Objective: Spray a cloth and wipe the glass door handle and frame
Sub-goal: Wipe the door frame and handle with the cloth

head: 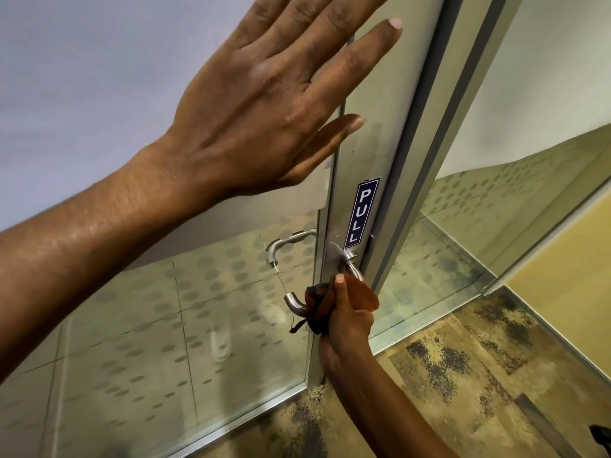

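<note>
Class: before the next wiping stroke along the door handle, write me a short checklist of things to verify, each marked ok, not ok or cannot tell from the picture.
1. Cloth gripped in right hand: ok.
2. Cloth touching the door handle: ok, it is pressed around the lever.
3. Left hand bracing the door, flat against the glass and frame: ok.
4. Cloth damp from spray: cannot tell.
5. Handle's curved end wiped: cannot tell.
6. PULL sticker clear of the cloth: ok.
</note>
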